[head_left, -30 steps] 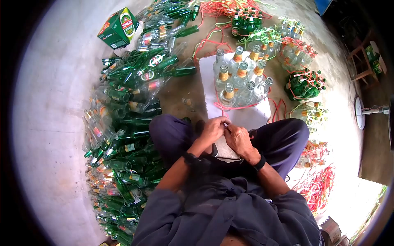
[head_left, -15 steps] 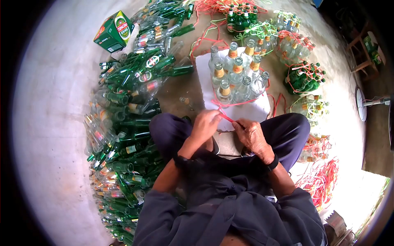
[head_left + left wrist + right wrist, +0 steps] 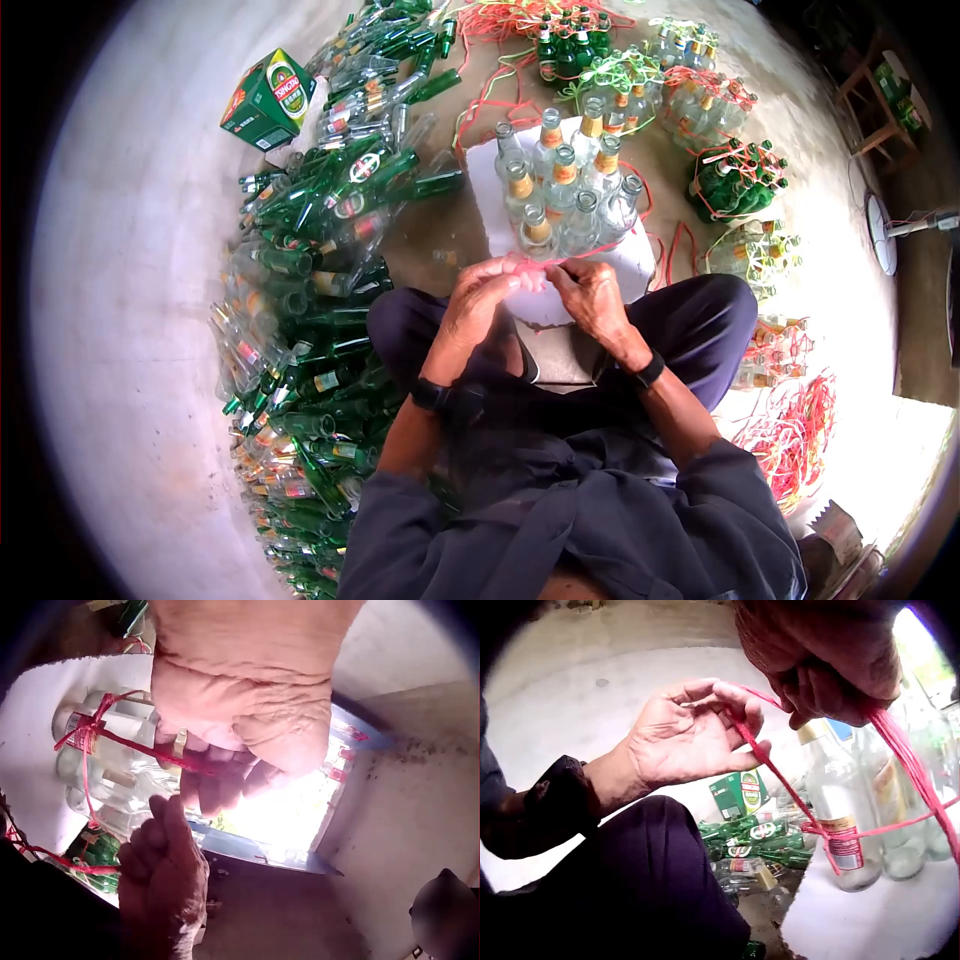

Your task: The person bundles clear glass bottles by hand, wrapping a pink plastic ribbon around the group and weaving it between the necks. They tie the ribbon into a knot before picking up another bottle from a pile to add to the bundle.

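A cluster of clear glass bottles (image 3: 562, 190) stands upright on a white board (image 3: 540, 300), with red plastic string (image 3: 907, 830) tied round it. A knot sits against a labelled bottle (image 3: 847, 847) at the near side. My left hand (image 3: 478, 305) is just in front of the bottles; the string from the knot runs up across its curled fingers (image 3: 742, 712). My right hand (image 3: 595, 300) grips the same string, and several strands hang from its fist in the right wrist view. A short length stretches between the two hands.
Many empty green and clear bottles (image 3: 330, 320) lie piled along the left. A green beer carton (image 3: 270, 100) stands beside them. Tied bundles, one of green bottles (image 3: 740, 180), line the right side. Loose red string (image 3: 790, 440) lies at the lower right, near a fan (image 3: 880, 235).
My hands, first together over my lap, moved apart with the red string stretched between them, then came forward and nearer each other by the bottles. The bottles still stand on the board.
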Action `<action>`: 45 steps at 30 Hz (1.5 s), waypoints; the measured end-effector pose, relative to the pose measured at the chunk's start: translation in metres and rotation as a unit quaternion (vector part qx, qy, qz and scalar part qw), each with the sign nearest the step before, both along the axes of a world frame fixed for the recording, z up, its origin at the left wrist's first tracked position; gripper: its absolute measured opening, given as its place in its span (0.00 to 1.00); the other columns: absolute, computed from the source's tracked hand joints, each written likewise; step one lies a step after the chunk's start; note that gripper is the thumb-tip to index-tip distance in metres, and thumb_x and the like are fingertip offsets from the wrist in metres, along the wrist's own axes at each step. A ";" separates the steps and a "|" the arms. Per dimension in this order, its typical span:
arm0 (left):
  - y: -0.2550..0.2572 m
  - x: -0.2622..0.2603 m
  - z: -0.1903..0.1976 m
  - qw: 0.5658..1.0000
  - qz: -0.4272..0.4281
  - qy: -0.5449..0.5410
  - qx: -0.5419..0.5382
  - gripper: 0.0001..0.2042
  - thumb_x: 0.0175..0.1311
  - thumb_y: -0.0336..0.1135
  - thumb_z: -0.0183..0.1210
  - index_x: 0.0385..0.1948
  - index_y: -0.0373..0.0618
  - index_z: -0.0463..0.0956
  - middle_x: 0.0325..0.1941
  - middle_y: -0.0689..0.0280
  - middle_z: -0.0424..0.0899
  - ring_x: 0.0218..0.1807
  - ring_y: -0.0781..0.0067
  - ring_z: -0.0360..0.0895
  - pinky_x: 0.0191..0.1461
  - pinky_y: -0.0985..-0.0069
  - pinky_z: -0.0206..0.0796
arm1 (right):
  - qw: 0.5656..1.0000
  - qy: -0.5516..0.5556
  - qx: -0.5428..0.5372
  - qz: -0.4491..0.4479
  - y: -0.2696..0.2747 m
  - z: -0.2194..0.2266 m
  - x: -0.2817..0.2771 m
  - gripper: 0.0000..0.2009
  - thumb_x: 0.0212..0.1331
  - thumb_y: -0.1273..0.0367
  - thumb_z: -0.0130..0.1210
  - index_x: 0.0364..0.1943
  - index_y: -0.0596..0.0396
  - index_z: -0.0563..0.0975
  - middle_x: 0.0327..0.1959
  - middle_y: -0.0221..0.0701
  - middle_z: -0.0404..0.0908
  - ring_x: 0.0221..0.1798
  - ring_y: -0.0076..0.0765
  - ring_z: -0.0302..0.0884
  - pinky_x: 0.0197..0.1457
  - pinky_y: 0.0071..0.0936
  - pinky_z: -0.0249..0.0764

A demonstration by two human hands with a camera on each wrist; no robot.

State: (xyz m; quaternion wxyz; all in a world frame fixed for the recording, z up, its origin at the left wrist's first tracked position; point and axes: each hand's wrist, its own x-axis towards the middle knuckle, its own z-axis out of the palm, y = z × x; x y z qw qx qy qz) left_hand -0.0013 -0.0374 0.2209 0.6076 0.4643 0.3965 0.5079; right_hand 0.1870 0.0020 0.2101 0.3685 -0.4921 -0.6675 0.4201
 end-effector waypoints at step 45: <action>0.079 0.029 0.018 0.832 0.193 0.499 0.148 0.13 0.49 0.37 0.67 0.33 0.42 0.78 0.32 0.57 0.81 0.35 0.53 0.80 0.39 0.63 0.70 | 0.964 0.189 -0.186 0.019 0.022 -0.016 0.021 0.13 0.64 0.66 0.55 0.27 0.63 0.81 0.14 0.21 0.69 0.21 0.15 0.61 0.23 0.26 0.60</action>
